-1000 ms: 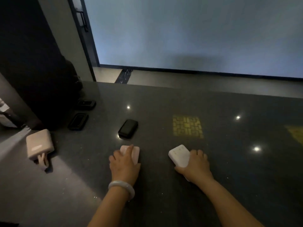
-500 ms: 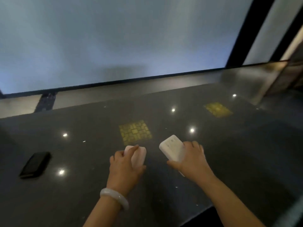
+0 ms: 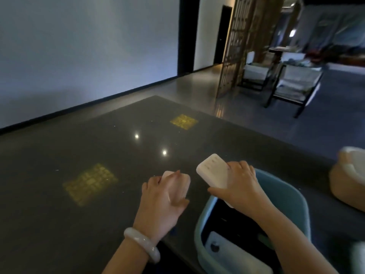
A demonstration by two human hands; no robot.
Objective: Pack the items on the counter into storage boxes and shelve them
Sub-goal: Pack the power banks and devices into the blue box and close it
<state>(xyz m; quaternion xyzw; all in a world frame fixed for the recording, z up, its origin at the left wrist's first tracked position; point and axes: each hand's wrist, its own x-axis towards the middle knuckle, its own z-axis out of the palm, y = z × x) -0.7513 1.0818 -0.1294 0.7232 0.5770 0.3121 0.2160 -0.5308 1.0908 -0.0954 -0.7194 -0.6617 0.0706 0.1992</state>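
My left hand [image 3: 166, 200] grips a pale pink power bank [image 3: 177, 182] just above the dark counter [image 3: 79, 155], near its right end. My right hand [image 3: 241, 186] grips a white power bank [image 3: 212, 171], tilted, over the far rim of a light blue storage box [image 3: 292, 196] that sits below the counter's right edge. Inside the blue box lies a white device [image 3: 229, 252] with a dark spot.
A beige storage box [image 3: 343, 186] with white items stands at the right edge. Beyond the counter are a wooden lattice screen [image 3: 237, 46], dark-framed racks [image 3: 296, 80] with white bins, and open floor. A white wall runs along the counter's far side.
Both hands carried their power banks to the right along the counter. The view swung right: the black items left the frame, and the blue and beige boxes came into sight.
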